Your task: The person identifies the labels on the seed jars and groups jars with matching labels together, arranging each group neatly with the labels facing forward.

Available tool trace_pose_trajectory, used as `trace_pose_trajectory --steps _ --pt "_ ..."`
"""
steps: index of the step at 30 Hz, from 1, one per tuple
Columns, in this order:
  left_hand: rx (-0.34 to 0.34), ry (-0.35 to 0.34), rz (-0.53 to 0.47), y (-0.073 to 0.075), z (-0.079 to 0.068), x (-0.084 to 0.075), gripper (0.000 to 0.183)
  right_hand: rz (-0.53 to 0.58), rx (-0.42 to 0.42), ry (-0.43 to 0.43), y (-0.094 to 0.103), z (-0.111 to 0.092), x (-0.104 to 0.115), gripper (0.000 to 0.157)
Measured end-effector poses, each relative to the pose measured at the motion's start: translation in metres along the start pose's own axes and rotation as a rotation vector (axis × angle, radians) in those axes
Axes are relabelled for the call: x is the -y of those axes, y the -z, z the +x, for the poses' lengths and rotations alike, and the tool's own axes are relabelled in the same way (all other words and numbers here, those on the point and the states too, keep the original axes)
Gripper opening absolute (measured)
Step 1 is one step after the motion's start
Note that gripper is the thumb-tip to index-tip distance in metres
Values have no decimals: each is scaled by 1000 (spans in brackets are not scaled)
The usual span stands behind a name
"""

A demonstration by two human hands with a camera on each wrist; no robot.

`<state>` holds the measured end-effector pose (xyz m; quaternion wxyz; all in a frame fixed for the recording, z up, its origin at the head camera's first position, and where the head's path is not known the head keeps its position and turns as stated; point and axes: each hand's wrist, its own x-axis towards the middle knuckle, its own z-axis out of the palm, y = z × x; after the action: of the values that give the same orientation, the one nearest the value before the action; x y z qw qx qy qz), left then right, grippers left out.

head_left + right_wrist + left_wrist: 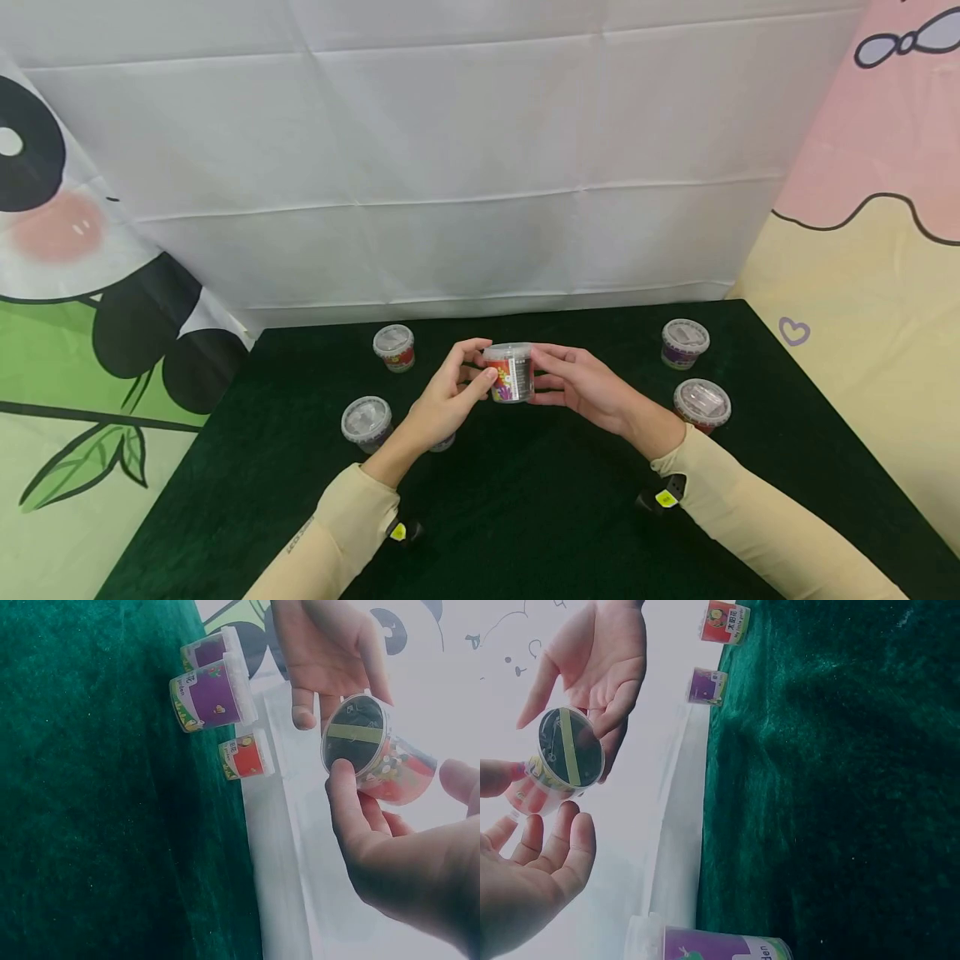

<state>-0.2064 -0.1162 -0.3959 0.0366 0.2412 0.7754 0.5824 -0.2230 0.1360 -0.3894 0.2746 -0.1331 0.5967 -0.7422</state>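
Both hands hold a small clear plastic cup (pixel 510 375) with a lid and a red printed label, raised above the table. The left hand (pixel 450 396) pinches its left side, thumb on the front and fingers behind. On the opposite side, the right hand (pixel 588 387) grips it between thumb and fingers. The cup's dark underside (pixel 551 742), crossed by a pale yellow-green strip, shows in the left wrist view. In the right wrist view a fingertip touches the edge of that base (pixel 356 716). Its lid faces up in the head view.
On the dark green cloth (pixel 540 517) stand more lidded cups: a red one (pixel 393 347) and a purple one (pixel 367 421) at left, another (pixel 442 443) partly hidden by the left wrist. At right are a purple cup (pixel 685 343) and a red cup (pixel 702 404). A white curtain (pixel 465 167) hangs behind.
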Motion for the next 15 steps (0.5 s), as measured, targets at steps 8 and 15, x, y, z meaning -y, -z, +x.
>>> trace_pose_trajectory --steps 8,15 --pt "0 -15 0 0 2 1 43 -3 20 -2 0 0 1 62" --pt "2 -31 17 -1 2 1 43 -13 41 3 -2 1 1 61"
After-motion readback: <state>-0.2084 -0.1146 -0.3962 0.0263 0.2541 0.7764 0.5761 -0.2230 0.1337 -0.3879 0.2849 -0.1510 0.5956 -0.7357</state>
